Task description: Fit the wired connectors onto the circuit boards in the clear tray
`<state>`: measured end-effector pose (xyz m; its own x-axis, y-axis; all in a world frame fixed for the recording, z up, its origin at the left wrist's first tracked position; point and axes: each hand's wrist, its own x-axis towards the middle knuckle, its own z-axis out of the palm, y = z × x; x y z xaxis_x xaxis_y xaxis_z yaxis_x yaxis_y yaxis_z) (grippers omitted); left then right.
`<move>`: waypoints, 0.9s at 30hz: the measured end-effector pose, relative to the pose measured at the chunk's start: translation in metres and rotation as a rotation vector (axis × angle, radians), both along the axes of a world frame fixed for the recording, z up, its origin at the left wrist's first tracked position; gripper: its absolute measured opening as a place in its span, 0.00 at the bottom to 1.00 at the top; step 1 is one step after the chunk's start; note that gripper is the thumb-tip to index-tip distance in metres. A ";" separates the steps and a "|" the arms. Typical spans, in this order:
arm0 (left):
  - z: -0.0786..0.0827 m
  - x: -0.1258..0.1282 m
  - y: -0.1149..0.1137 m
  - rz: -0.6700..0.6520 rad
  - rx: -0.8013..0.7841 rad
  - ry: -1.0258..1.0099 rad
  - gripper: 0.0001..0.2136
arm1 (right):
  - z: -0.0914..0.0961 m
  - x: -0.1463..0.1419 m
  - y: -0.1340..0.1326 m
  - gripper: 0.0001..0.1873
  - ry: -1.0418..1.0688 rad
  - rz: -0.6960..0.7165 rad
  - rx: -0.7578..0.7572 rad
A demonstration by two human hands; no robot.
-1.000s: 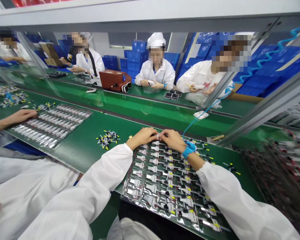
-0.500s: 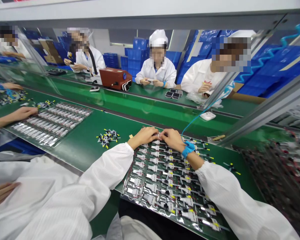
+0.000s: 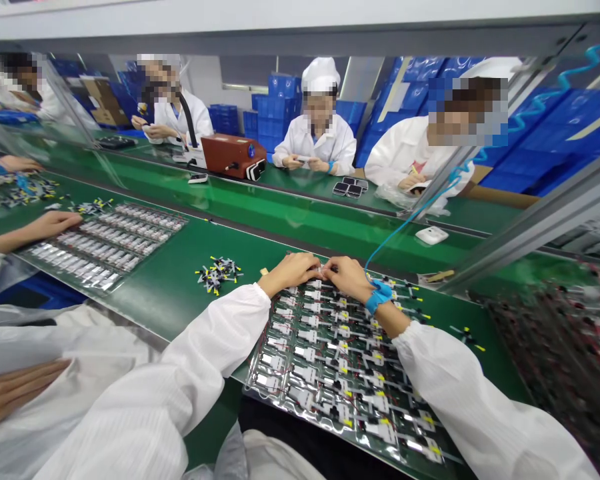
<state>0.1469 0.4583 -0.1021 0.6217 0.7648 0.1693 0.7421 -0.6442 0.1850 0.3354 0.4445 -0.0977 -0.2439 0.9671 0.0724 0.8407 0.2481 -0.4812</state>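
Both my hands meet above the far edge of a clear plastic tray (image 3: 307,398), fingertips nearly touching. My left hand (image 3: 296,271) pinches at a tiny part hidden by the fingers. My right hand (image 3: 349,277), with a blue wrist strap (image 3: 379,296) on its wrist, is also closed in a pinch there; what it holds is too small to make out. Rows of small silvery-white parts with thin red and black wires fill the tray. Pieces with yellow tips lie across its middle and right-hand rows.
A pile of black, grey and yellow-tipped pieces (image 3: 219,275) lies left of the tray. Further left, a co-worker's hand (image 3: 55,225) rests at another filled tray (image 3: 125,283). Stacked trays (image 3: 555,347) stand at right. Beyond the green belt (image 3: 300,217), co-workers sit by a brown machine (image 3: 233,157).
My hands stay pinched at the same spot, with barely any shift. The white case on the far side has slid a little right. A co-worker's hand at lower left has moved right.
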 end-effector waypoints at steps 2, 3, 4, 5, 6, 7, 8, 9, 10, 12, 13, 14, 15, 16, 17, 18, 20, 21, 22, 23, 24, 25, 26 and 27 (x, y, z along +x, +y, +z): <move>0.000 0.000 0.001 0.005 -0.007 -0.006 0.12 | 0.002 0.003 0.001 0.07 0.002 0.013 -0.008; 0.000 0.000 0.002 0.005 -0.013 -0.010 0.12 | 0.002 0.004 0.001 0.07 0.001 0.015 -0.010; 0.000 0.000 0.002 0.004 -0.017 -0.012 0.12 | 0.003 0.006 0.001 0.08 0.001 0.014 -0.010; 0.000 -0.001 0.002 0.000 -0.021 -0.013 0.12 | 0.004 0.008 0.001 0.08 0.001 0.015 -0.010; 0.000 -0.001 0.003 -0.004 -0.024 -0.012 0.12 | 0.004 0.009 0.000 0.09 0.002 0.019 -0.010; 0.000 -0.001 0.002 -0.007 -0.025 -0.010 0.12 | 0.004 0.010 0.000 0.08 0.005 0.027 -0.010; 0.001 -0.001 0.002 -0.008 -0.025 -0.007 0.12 | 0.003 0.011 -0.001 0.08 0.009 0.038 -0.011; 0.001 -0.001 0.002 -0.009 -0.025 -0.002 0.12 | 0.003 0.011 -0.001 0.08 0.012 0.048 -0.012; 0.001 -0.001 0.001 -0.009 -0.024 0.003 0.12 | 0.002 0.011 -0.002 0.08 0.014 0.052 -0.009; 0.001 0.000 0.000 -0.010 -0.020 0.005 0.12 | 0.000 0.009 -0.003 0.08 0.010 0.041 0.007; 0.000 0.000 0.000 -0.011 -0.018 0.001 0.12 | -0.001 0.007 -0.003 0.08 0.007 0.033 0.016; 0.000 0.000 0.000 -0.013 -0.017 -0.006 0.12 | -0.002 0.006 -0.003 0.08 0.004 0.027 0.026; -0.001 0.000 0.001 -0.016 -0.017 -0.013 0.12 | -0.002 0.005 -0.003 0.08 0.002 0.023 0.033; -0.001 0.000 0.002 -0.019 -0.016 -0.020 0.12 | -0.003 0.003 -0.002 0.08 0.000 0.020 0.037; -0.001 -0.001 0.002 -0.021 -0.016 -0.023 0.12 | -0.002 0.002 -0.002 0.08 -0.001 0.018 0.039; -0.001 -0.001 0.003 -0.019 -0.015 -0.022 0.12 | -0.002 0.001 -0.002 0.08 -0.002 0.016 0.038; -0.001 -0.002 0.003 -0.016 -0.013 -0.010 0.13 | 0.001 0.001 -0.003 0.08 -0.002 0.013 0.026; -0.001 -0.002 0.003 -0.019 -0.011 -0.001 0.13 | 0.003 0.003 -0.004 0.08 -0.002 0.013 0.018; -0.001 -0.002 0.002 -0.026 -0.008 0.011 0.14 | 0.006 0.006 -0.006 0.09 -0.001 0.011 0.009; -0.002 -0.002 0.001 -0.036 -0.003 0.024 0.14 | 0.009 0.011 -0.008 0.11 -0.002 0.005 0.003; -0.002 -0.001 0.000 -0.049 0.003 0.036 0.14 | 0.012 0.018 -0.010 0.14 -0.003 -0.007 -0.003; -0.002 0.000 -0.001 -0.061 0.009 0.045 0.14 | 0.016 0.028 -0.012 0.18 -0.001 -0.025 -0.008; -0.001 0.000 -0.002 -0.070 0.011 0.051 0.14 | 0.020 0.039 -0.014 0.21 0.006 -0.043 -0.013; 0.000 0.000 -0.002 -0.075 0.010 0.051 0.15 | 0.024 0.052 -0.017 0.23 0.022 -0.060 -0.023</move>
<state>0.1468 0.4565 -0.1016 0.6853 0.7140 0.1434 0.6999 -0.7001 0.1415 0.3876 0.4275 -0.0738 -0.1839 0.9814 0.0545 0.8428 0.1859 -0.5052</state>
